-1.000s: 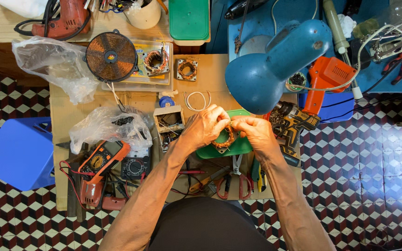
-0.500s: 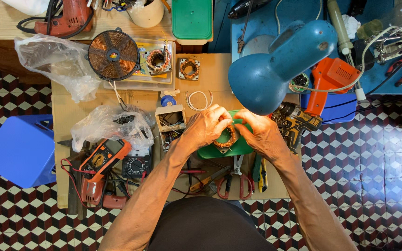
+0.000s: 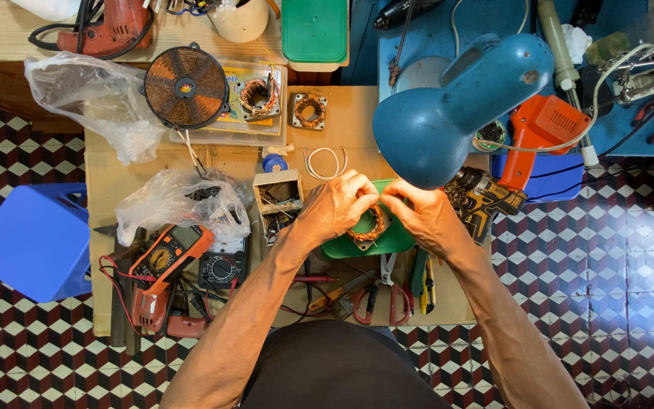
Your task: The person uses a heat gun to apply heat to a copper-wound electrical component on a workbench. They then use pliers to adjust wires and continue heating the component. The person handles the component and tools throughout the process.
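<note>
A copper-wound round motor stator [image 3: 367, 225] is held by both hands over a green plastic tray [image 3: 395, 241] at the middle of the table [image 3: 357, 121].

The grip of the left hand [image 3: 334, 208] is closed on the stator at its 9 o'clock side, and the grip of the right hand [image 3: 421, 216] is closed on it at 3 o'clock. The thin copper winding could probably be bent or scratched if the fingers are pressed too hard. The blue metal desk lamp [image 3: 456, 113], just at 1 o'clock of the hands, could be knocked by the right hand. If the stator slips, it may fall on the red-handled pliers [image 3: 380, 295] at 6 o'clock.
</note>
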